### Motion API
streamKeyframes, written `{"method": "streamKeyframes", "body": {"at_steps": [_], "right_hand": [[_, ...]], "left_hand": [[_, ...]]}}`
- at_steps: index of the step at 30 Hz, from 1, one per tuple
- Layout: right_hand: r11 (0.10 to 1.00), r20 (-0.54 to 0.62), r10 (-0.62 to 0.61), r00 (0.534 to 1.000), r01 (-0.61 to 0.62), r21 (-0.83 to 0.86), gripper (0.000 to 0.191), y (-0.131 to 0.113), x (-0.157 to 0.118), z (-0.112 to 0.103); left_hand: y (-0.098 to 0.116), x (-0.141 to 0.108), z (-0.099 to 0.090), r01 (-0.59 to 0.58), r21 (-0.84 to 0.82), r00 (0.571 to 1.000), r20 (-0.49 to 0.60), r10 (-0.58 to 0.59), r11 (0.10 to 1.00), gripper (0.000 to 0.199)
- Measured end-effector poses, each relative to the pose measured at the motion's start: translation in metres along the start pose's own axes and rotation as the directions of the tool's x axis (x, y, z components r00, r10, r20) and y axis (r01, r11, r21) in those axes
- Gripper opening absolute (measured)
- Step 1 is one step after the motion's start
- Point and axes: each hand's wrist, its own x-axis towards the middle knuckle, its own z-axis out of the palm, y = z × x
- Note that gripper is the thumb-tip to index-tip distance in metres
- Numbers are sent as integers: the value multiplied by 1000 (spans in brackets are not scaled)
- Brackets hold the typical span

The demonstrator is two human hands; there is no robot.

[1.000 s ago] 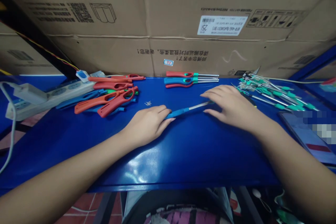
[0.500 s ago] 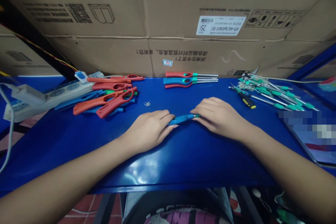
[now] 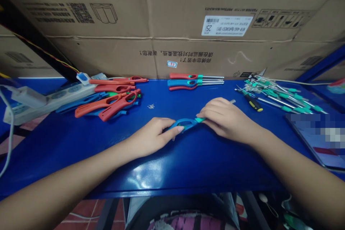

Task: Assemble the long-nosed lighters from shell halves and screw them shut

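My left hand is closed around the blue handle of a long-necked lighter, its thumb by the trigger opening. My right hand grips the lighter's metal tube, whose tip shows past the knuckles. A green collar is visible where tube and handle meet, beside my right fingertips; whether it is fully seated I cannot tell. Behind my hands lie three lighters with tubes, two red and one blue. A few tiny metal pins or screws sit on the blue table.
To the left, several red, orange and blue lighter handles are piled against a power strip. At right lie several metal tubes with green collars, a black-and-yellow screwdriver and a tablet-like device. A cardboard box stands behind.
The blue handle has turned so its trigger opening shows. The green collar is now in view at the handle's end, and the tube's tip shows beyond my right hand.
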Motion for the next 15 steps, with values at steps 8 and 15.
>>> {"method": "streamKeyframes", "body": {"at_steps": [8,15], "right_hand": [[982,-6,-166,986,164,-98,27,-7,0,5],[971,-26,-221,975,217,-99,25,-10,0,9]], "left_hand": [[1,-2,3,3,-50,1000,5,-2,999,41],[7,-9,7,1,101,999,-33,2,995,42]]}}
